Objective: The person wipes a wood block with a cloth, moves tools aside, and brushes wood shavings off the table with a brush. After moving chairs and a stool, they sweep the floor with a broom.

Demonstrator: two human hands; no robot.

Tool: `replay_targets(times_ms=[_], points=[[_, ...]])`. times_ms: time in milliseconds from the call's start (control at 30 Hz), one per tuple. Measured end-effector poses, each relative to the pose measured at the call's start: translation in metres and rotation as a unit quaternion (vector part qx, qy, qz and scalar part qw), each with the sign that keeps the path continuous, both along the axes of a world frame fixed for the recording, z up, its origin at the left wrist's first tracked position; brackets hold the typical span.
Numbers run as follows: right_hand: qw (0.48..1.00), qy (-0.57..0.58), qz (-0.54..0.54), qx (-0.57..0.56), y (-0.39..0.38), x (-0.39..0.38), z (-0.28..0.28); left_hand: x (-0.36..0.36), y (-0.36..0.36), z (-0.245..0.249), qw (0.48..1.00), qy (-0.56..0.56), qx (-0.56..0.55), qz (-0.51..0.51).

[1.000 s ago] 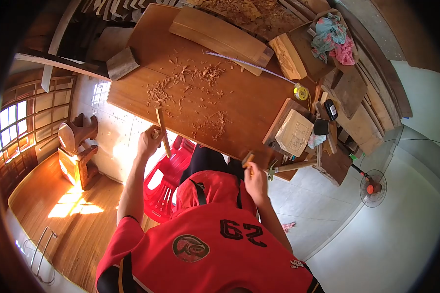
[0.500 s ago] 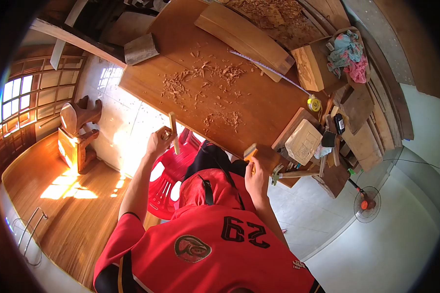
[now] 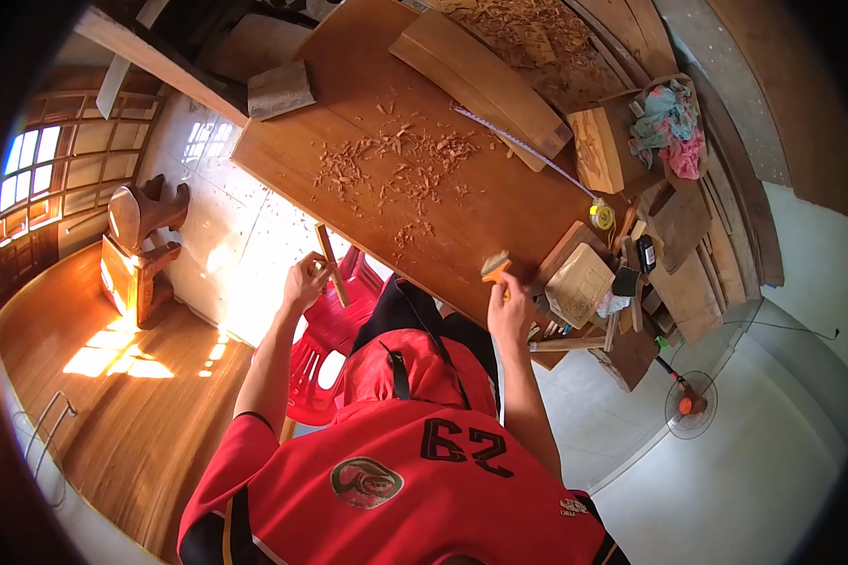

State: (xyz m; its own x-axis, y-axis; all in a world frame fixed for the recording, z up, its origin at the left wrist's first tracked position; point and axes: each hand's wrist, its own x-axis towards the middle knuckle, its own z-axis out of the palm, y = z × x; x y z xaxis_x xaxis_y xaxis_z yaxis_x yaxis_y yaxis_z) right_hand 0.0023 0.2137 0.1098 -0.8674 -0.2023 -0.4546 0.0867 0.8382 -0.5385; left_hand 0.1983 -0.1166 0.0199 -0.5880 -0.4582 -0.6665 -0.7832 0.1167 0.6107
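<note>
Wood shavings [image 3: 396, 165] lie mid-table [image 3: 518, 202], with a long plank [image 3: 481, 85] beyond them. Small block [image 3: 281, 89] at far-left corner. Tape measure [image 3: 601, 215] at the right edge, carved block [image 3: 582, 282] nearer. Left hand [image 3: 306, 282] with stick [image 3: 330, 262] off the near edge; right hand [image 3: 509, 306] with brush [image 3: 495, 268] left of the carved block. Fan [image 3: 685, 405] on the floor, far right.

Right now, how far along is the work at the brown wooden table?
Done: pale wood chips lie scattered across the table. In hand: the left hand grips a thin wooden stick; the right hand holds a small orange-handled brush at the near edge. Left: the chips look unswept.
</note>
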Motion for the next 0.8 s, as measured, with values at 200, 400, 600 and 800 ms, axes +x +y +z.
replay_targets(times_ms=[200, 400, 600, 800], points=[[0.978, 0.04, 0.121, -0.163, -0.074, 0.008, -0.038, 0.012, -0.001, -0.009, 1.0, -0.023, -0.004, 0.001], [0.988, 0.007, 0.061, -0.143, -0.066, 0.018, -0.005, 0.031, 0.001, -0.012, 0.998, -0.057, 0.013, 0.039], [0.985, -0.019, 0.147, -0.083, -0.063, 0.059, -0.016, 0.054, 0.009, -0.022, 0.996, -0.073, 0.015, 0.041], [0.961, 0.022, 0.185, -0.204, -0.154, 0.025, -0.028, 0.056, 0.011, -0.007, 0.996, -0.054, 0.021, 0.063]])
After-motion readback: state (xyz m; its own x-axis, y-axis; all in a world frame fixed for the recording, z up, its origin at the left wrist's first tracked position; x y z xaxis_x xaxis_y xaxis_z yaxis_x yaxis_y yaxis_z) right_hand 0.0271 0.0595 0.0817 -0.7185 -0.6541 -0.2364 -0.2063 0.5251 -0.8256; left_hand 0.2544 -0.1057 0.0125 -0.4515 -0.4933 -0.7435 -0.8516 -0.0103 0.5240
